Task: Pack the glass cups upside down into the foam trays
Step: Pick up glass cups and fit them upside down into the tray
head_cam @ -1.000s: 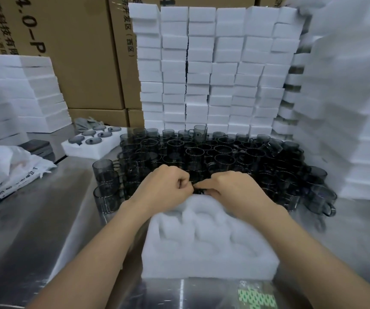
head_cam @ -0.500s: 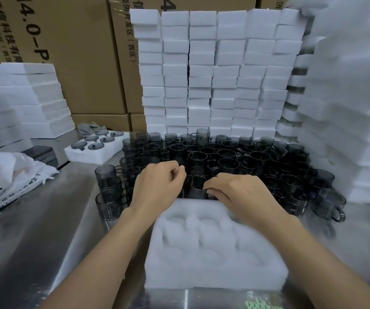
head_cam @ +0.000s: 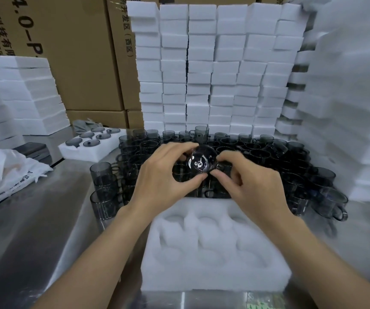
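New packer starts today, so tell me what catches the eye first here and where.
First, the glass cup held mid-frame between the left hand and right hand, its round, shiny end facing the camera. Behind it a dense crowd of dark cups covers the steel table, backed by a wall of stacked white foam blocks. Nearest the camera lies a foam tray with its pockets unfilled.
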`<state>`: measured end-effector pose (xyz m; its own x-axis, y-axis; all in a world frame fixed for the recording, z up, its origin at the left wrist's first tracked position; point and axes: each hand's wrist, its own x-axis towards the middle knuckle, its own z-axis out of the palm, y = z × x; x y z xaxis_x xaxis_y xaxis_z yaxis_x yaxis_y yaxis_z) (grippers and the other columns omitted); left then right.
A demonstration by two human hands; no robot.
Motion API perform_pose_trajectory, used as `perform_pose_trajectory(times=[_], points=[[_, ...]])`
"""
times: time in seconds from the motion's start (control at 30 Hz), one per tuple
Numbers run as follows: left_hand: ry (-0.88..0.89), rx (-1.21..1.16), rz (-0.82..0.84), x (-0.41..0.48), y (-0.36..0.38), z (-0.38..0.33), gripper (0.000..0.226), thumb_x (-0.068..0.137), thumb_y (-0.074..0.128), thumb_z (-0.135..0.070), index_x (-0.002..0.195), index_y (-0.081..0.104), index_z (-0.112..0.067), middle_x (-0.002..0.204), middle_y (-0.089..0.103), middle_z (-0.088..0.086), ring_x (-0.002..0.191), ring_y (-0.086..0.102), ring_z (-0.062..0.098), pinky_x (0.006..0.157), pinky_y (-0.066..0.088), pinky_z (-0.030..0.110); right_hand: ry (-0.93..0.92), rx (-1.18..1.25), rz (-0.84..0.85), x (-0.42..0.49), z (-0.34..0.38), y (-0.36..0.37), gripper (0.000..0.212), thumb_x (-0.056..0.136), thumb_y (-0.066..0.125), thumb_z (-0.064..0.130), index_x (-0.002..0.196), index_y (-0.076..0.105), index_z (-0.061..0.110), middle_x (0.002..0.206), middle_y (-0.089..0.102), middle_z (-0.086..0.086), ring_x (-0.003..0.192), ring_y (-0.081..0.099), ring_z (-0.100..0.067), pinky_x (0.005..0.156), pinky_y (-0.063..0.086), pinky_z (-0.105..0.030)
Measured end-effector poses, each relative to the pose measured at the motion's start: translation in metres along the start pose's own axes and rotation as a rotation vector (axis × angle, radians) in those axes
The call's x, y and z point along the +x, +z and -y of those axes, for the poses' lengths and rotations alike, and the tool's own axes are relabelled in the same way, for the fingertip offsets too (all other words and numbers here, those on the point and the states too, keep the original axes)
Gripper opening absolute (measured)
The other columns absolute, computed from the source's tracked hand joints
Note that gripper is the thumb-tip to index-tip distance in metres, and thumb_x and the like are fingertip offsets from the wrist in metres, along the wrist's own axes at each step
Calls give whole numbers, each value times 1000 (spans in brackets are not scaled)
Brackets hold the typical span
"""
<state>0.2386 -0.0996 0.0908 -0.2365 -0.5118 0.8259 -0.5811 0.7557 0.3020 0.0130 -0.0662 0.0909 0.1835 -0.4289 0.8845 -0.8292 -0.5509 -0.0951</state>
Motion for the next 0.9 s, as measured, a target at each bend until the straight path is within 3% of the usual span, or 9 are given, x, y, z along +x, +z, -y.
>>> perform_pose_trajectory(times=[0.1, 0.17, 0.27, 0.43, 0.6, 0.77, 0.9], points=[[-10, -60, -38, -3, 5, -1, 61, 86, 88, -38, 142, 66, -27, 124, 68, -18, 107, 67, 8, 76, 52, 18, 177, 74, 74, -3, -5, 2, 35, 95, 63, 67, 116, 57, 38, 61, 50, 10, 55, 53, -10, 51, 45, -27], [4, -81, -62, -3, 7, -1, 61, 87, 87, -37, 143, 65, -27, 126, 68, -19, 110, 67, 8, 69, 57, 25, 206, 139, 115, -5, -11, 7, 36, 94, 58, 70, 114, 57, 40, 64, 55, 8, 64, 59, -14, 56, 47, -30], [25, -93, -58, -4, 8, 1, 63, 89, 83, -36, 147, 63, -29, 129, 67, -19, 114, 66, 9, 68, 59, 27, 208, 251, 116, -6, -13, 11, 31, 95, 61, 65, 108, 63, 38, 72, 60, 9, 65, 58, -15, 59, 49, -33], [35, -133, -24, -2, 7, 2, 67, 93, 80, -30, 156, 56, -34, 143, 63, -21, 129, 64, 13, 73, 63, 29, 203, 395, 65, -5, -11, 12, 13, 98, 69, 47, 101, 72, 35, 80, 68, 15, 64, 66, -13, 59, 52, -22], [35, -162, -45, -3, 9, 0, 78, 90, 84, -38, 160, 49, -34, 147, 57, -23, 133, 62, 11, 74, 63, 26, 226, 437, -15, -6, -8, 11, 23, 98, 69, 42, 99, 75, 21, 78, 71, 15, 60, 69, -10, 59, 54, -21], [-3, -203, -120, -1, 9, 1, 58, 89, 89, -26, 142, 68, -20, 133, 67, -12, 123, 67, 15, 69, 64, 31, 202, 436, -42, -6, -6, 11, 25, 98, 68, 39, 99, 77, 16, 79, 73, 9, 60, 70, -9, 58, 55, -25], [0, -197, -152, -2, 9, -4, 50, 88, 89, -23, 135, 72, -21, 124, 71, -14, 118, 69, 11, 66, 61, 22, 158, 421, -68, -6, -5, 10, 16, 98, 72, 32, 100, 77, 17, 78, 72, 9, 61, 69, -11, 59, 55, -25]])
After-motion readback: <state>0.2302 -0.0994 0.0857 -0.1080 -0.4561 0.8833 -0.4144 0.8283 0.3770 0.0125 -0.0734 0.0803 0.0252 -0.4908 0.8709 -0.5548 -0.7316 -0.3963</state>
